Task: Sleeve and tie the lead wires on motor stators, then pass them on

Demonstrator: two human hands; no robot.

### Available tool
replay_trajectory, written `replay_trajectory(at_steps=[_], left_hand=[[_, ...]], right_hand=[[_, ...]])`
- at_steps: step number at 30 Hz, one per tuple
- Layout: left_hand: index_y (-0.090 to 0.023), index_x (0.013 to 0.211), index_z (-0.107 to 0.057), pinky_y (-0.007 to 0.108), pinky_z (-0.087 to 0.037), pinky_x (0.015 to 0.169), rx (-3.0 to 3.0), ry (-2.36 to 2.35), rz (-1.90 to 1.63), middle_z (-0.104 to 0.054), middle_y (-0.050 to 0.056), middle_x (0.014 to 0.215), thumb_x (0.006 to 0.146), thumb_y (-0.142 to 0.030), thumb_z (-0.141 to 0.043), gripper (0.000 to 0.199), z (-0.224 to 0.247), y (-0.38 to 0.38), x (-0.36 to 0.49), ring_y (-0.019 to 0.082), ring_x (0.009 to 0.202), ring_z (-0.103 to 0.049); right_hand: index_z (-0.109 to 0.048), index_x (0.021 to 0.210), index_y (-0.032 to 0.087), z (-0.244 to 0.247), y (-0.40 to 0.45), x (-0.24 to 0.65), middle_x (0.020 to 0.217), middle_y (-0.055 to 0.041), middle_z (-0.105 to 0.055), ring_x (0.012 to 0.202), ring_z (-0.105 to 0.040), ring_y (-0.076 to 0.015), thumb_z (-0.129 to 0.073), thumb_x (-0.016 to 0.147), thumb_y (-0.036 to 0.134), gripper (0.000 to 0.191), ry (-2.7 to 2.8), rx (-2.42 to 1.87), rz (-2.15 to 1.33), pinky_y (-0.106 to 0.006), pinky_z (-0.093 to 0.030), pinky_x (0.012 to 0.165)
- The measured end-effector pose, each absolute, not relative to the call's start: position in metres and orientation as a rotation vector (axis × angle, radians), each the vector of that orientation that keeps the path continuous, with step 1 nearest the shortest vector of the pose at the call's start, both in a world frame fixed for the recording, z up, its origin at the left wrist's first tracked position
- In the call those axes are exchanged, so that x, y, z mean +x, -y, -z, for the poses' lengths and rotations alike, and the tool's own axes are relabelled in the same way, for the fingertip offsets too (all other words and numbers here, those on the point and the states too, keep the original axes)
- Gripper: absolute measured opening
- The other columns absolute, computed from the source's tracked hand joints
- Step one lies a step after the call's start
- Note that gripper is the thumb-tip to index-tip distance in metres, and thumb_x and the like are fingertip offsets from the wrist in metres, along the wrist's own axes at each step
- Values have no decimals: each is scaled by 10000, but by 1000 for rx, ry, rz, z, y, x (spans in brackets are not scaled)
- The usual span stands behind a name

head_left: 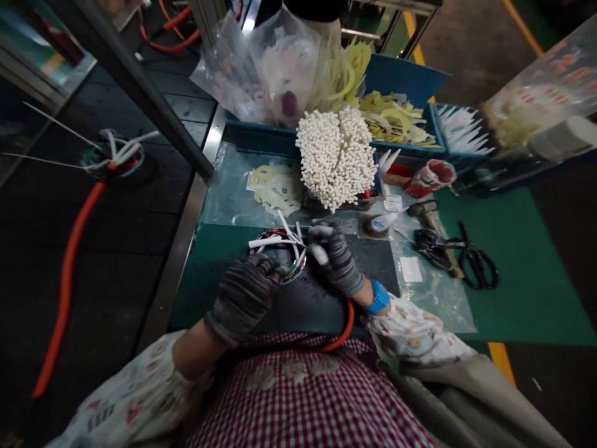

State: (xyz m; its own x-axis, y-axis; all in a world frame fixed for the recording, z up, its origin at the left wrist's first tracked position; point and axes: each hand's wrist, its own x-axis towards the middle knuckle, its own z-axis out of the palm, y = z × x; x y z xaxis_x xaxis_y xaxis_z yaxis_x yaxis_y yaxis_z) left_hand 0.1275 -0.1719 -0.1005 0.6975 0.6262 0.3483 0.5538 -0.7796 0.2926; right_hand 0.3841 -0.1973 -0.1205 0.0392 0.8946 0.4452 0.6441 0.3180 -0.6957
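A round motor stator (280, 256) with coloured wires and several white sleeves (290, 233) around its top lies in front of me on the dark mat. My left hand (247, 289), in a grey striped glove, is closed on the stator's near left rim, with the thumb by the wires. At its right side my right hand (336, 256), gloved alike with pale fingertips, has thumb and fingers bent together beside the wire ends. What sits between those fingertips is too small to make out. An orange cable (346, 326) curves out from below my right wrist.
A thick bundle of white sticks (336, 155) stands behind the stator. Yellowish strips (396, 118) fill a blue bin. Scissors (480, 264) and a hammer (436, 230) lie at right. Another wired stator (114, 158) with orange cable is at left, beyond a metal post (140, 87).
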Motion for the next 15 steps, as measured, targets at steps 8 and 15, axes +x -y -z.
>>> replay_trajectory(at_steps=[8, 15], left_hand=[[-164, 1244, -779, 445, -681, 811, 3092, -933, -321, -836, 155, 1253, 1043, -141, -602, 268, 82, 198, 132, 355, 1127, -820], [-223, 1369, -726, 406, -680, 846, 3017, -797, -419, -825, 122, 1299, 1043, -65, -518, 417, 86, 187, 114, 314, 1171, -808]], right_hand=[[-719, 1048, 258, 96, 167, 475, 1173, -98, -662, 1191, -616, -364, -814, 914, 475, 272, 1538, -1709, 360, -703, -483, 1111], [-738, 987, 297, 69, 179, 453, 1048, -52, -725, 1036, -747, -278, -752, 1017, 408, 116, 1450, -1478, 127, -484, -641, 904]])
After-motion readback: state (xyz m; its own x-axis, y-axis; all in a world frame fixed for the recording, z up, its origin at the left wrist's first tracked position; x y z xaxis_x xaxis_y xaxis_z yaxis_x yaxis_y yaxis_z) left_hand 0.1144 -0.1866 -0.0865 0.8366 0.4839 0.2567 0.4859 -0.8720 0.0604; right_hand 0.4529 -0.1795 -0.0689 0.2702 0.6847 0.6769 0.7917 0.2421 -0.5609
